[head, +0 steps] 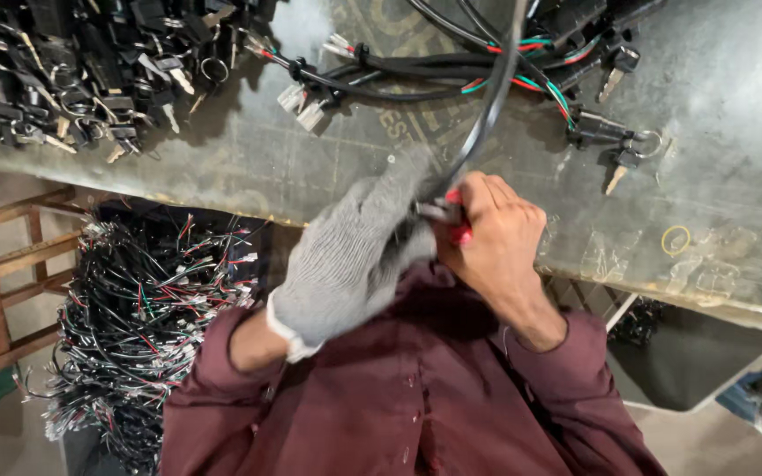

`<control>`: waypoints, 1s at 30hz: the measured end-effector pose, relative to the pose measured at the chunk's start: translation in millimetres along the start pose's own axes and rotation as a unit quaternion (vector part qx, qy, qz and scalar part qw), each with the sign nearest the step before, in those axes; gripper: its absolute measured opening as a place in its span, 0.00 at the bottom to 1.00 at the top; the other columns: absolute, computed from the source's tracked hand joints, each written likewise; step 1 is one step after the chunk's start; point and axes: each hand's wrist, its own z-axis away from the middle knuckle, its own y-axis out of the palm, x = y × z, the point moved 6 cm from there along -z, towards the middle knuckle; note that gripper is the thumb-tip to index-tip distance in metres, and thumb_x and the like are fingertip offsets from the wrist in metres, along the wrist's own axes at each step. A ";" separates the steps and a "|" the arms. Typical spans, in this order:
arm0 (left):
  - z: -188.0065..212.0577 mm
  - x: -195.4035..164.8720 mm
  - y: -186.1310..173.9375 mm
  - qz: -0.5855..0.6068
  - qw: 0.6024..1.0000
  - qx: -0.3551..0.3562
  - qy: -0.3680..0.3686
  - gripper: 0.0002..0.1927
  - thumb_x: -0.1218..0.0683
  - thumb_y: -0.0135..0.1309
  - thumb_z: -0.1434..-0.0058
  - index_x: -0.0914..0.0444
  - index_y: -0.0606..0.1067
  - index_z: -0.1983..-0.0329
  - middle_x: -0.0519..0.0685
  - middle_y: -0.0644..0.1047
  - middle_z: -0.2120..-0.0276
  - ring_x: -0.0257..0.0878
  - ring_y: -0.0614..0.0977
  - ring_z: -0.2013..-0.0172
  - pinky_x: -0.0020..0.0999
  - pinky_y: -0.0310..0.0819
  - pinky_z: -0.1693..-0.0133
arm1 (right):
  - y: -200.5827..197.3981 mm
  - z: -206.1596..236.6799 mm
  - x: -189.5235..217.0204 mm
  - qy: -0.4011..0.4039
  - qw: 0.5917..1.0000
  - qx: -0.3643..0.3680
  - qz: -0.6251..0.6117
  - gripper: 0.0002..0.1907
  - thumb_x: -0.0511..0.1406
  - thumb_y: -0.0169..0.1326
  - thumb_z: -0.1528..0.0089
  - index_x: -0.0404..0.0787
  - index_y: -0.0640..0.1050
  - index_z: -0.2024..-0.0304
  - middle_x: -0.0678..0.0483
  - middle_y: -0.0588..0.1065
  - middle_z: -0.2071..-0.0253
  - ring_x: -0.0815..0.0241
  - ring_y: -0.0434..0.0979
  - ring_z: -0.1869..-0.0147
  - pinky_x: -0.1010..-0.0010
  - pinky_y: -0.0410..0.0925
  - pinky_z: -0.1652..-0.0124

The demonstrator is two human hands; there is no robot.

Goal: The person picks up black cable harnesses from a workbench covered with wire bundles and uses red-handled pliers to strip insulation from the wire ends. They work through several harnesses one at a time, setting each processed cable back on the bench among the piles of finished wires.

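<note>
Lighting: soft, even daylight-like light, moderately bright, no hard beams. The grey surface [734, 79] carries a dull sheen at upper right, brightest toward the top edge; no blown-out glare.

Shadows: soft and diffuse; a dark rounded shadow sits at the right edge of the surface, and faint shadows lie under the bundle of black cables [416, 70] and the heap of keys [72, 79].

Dim areas: the space under the surface, around the pile of wire harnesses [134, 326], is darker.

Sharpness: the gloved left hand [346, 260] is slightly motion-blurred; the bare right hand [496, 234] is a little soft. The maroon shirt [416, 397] is close and mildly soft.

Distortion: wide-angle stretch toward the corners; the surface edge runs slanted.
</note>
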 end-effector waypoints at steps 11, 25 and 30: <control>15.5 1.3 16.8 0.287 0.951 0.117 0.015 0.35 0.60 0.58 0.32 0.60 0.62 0.23 0.50 0.77 0.56 0.41 0.80 0.61 0.33 0.78 0.53 | 7.6 -26.9 5.3 -0.137 0.960 0.026 -0.242 0.24 0.32 0.76 0.48 0.40 0.68 0.72 0.53 0.68 0.72 0.50 0.70 0.66 0.62 0.66 0.64; 4.7 4.4 14.6 0.312 0.929 0.174 0.096 0.32 0.57 0.55 0.27 0.60 0.58 0.24 0.49 0.76 0.55 0.39 0.81 0.58 0.32 0.78 0.51 | -11.5 -9.7 14.6 -0.146 0.970 -0.022 -0.192 0.19 0.32 0.70 0.47 0.35 0.71 0.68 0.47 0.71 0.67 0.45 0.74 0.62 0.60 0.68 0.62; 8.8 13.9 30.1 0.343 0.920 0.187 0.022 0.34 0.61 0.55 0.31 0.60 0.60 0.22 0.49 0.79 0.58 0.37 0.81 0.62 0.31 0.80 0.54 | 0.1 -12.0 -1.7 -0.113 0.972 0.028 -0.202 0.23 0.33 0.75 0.46 0.40 0.69 0.72 0.53 0.70 0.72 0.51 0.72 0.67 0.63 0.66 0.66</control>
